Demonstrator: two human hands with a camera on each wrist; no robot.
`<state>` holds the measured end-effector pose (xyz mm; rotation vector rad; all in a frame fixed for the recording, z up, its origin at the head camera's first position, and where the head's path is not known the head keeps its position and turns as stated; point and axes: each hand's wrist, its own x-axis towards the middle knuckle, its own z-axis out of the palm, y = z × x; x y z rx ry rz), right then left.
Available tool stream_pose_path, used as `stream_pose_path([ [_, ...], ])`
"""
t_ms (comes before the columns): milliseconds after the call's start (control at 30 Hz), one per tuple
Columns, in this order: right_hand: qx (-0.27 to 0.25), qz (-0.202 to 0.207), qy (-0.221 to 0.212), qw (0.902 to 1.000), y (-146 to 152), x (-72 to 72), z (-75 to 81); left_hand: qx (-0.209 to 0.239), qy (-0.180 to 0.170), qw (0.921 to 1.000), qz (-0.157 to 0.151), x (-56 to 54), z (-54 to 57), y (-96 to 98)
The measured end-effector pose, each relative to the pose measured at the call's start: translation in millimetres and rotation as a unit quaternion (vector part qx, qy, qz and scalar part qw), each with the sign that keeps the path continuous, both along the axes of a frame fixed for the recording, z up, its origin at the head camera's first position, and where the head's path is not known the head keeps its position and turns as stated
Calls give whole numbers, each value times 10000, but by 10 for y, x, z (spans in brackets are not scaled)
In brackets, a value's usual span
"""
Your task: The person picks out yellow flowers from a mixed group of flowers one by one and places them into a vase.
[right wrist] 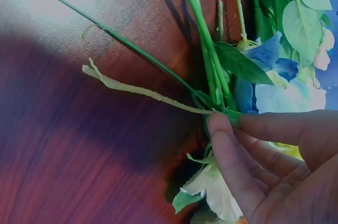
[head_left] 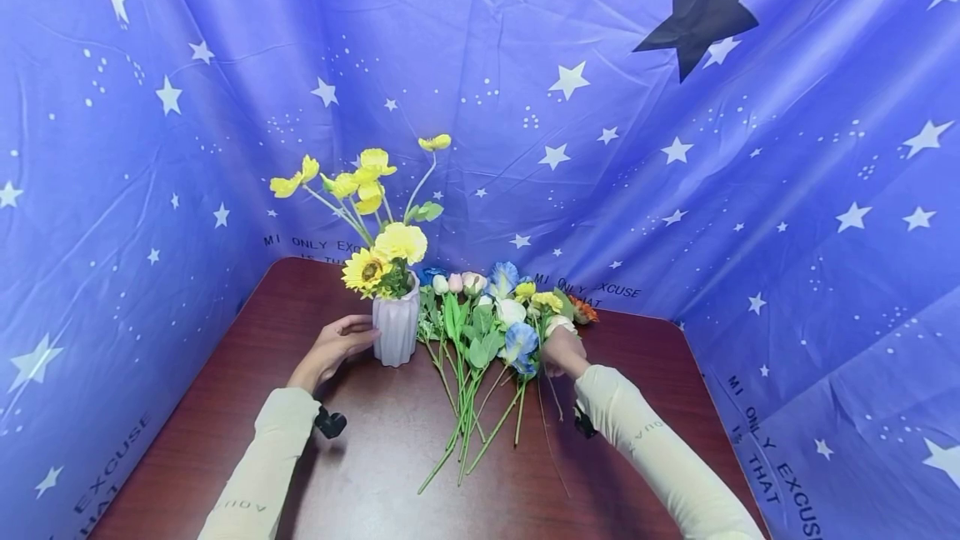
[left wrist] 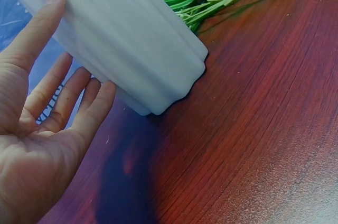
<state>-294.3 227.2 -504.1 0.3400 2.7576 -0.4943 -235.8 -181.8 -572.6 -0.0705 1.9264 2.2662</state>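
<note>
A pale lilac fluted vase [head_left: 396, 330] stands upright at the table's left middle, with yellow poppies [head_left: 369, 177], a sunflower [head_left: 366, 271] and a ruffled yellow bloom [head_left: 402, 242] in it. My left hand [head_left: 337, 348] touches the vase's left side, the thumb [left wrist: 45, 20] laid on its wall and the fingertips at its edge. Over the right end of the loose flowers, my right hand [head_left: 562, 351] pinches a thin pale stem [right wrist: 153, 95] between thumb and forefinger. Which bloom this stem belongs to, I cannot tell. Beside the fingers hangs a cream flower [right wrist: 216, 189].
Several loose artificial flowers lie right of the vase, their green stems [head_left: 465, 415] pointing towards me. Among them are a blue bloom [head_left: 520, 342], white and pink buds [head_left: 455, 282] and an orange flower [head_left: 585, 310]. A starry blue cloth [head_left: 480, 65] encloses the dark wooden table [head_left: 360, 473].
</note>
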Motion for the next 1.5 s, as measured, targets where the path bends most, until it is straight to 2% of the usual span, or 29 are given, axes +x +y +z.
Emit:
stream_pose_path([
  [433, 217, 55, 190, 9996, 8, -102, 87, 73, 0, 10000, -20, -8, -3, -1],
  [900, 472, -238, 133, 9985, 13, -137, 238, 158, 181, 9997, -68, -8, -57, -26],
  [1167, 356, -179, 362, 9986, 41, -157, 281, 24, -114, 9999, 51, -17, -46, -7],
  [1367, 164, 317, 689, 9970, 17, -122, 359, 59, -65, 9999, 51, -10, -34, 4],
  [1500, -363, 703, 764, 9939, 6, -114, 398, 69, -64, 9999, 61, -10, -29, 4],
])
